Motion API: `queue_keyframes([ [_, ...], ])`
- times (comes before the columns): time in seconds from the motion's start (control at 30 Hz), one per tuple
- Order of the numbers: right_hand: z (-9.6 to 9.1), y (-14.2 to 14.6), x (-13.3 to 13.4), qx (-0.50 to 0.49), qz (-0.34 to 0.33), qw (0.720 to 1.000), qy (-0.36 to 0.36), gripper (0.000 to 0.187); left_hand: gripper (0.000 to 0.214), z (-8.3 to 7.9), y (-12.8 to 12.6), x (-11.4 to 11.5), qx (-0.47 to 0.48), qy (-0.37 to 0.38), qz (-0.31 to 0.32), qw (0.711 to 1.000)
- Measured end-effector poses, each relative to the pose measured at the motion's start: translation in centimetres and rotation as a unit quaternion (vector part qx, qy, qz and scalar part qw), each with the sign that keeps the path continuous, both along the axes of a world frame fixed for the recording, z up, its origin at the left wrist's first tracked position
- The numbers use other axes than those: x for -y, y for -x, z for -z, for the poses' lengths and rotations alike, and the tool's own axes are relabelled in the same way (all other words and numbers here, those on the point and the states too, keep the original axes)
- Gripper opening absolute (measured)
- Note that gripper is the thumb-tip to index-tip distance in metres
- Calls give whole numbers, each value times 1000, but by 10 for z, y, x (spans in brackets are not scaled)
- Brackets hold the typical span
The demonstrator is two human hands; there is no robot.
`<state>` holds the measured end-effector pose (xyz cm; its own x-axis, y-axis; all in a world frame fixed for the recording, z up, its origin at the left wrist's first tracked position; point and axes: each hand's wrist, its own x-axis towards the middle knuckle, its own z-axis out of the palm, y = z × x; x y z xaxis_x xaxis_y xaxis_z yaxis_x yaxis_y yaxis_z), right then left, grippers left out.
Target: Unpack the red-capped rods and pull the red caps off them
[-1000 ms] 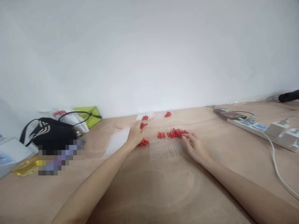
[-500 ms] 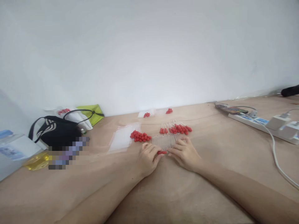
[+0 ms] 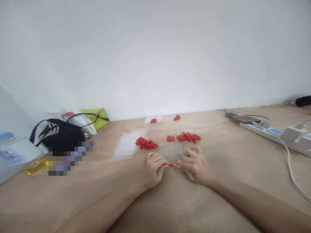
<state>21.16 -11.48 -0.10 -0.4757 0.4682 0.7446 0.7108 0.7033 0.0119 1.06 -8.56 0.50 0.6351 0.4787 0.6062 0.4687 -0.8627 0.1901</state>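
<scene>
Between my fingertips lies a red rubber dropper bulb [image 3: 171, 165], pinched by my left hand [image 3: 155, 168]. A thin clear dropper tube meets the bulb's right end, and my right hand [image 3: 195, 165] pinches that tube; most of it is hidden by the fingers. Just beyond my hands a row of clear dropper tubes [image 3: 171, 152] lies side by side. To its left is a pile of loose red bulbs [image 3: 146, 143]. Behind the row, several droppers with red bulbs fitted [image 3: 188, 136] lie with their tubes pointing to the wall.
Clear plastic bags [image 3: 127, 145] lie left of the bulbs. Small red piles [image 3: 153, 121] sit near the wall on bags. A black bag [image 3: 60, 137] and a bottle of yellow liquid [image 3: 36, 165] stand left. A power strip [image 3: 269, 131], phone [image 3: 243, 117] and white cable [image 3: 290, 168] lie right.
The bulb and the tube end, apart or barely touching before, now meet in line between my hands. Both hands sit slightly lower in view, and the camera has shifted a little.
</scene>
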Motion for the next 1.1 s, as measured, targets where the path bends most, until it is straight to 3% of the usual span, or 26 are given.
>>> queue_keyframes([
  [0.1,1,-11,-3,-17,18,1000,15,23,20,-1,7,-3,33,15,-8,999],
  [0.27,2,-31,-18,-118,139,979,95,24,13,-13,22,-21,125,16,-94,988],
  [0.43,5,-27,-34,-129,218,958,136,28,22,-23,41,-53,223,4,-243,944],
  [0.57,7,-22,-39,-115,254,954,114,25,30,-21,60,-83,238,84,-303,919],
  [0.67,9,-20,-39,-95,261,958,74,21,36,-21,67,-102,178,141,-335,914],
  [0.8,12,-18,-38,-57,239,969,37,22,34,-21,68,-118,131,164,-348,914],
  [0.97,11,-16,-36,-40,218,974,48,21,32,-19,70,-121,104,173,-339,919],
  [1.1,8,-14,-32,-34,201,976,80,22,33,-27,68,-117,92,158,-348,920],
])
